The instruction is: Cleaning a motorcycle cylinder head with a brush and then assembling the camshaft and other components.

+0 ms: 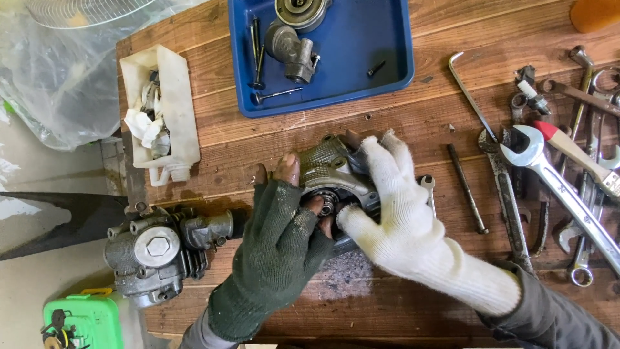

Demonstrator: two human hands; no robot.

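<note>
A grey metal engine housing (329,165) lies in the middle of the wooden workbench (387,123). My left hand (281,239), in a dark green fingerless glove, grips its near left side, with a fingertip at the bearing (327,203) in its round opening. In a white knit glove, my right hand (394,207) lies over the housing's right side, fingers curled around its far edge and thumb pressed near the opening. Both hands hold the housing against the bench.
A blue tray (387,45) with metal parts and bolts sits at the back. A carburettor-like grey assembly (158,249) rests at the left edge, a white plastic container (177,97) behind it. Several wrenches (542,161), rods and a hex key (468,90) lie at the right.
</note>
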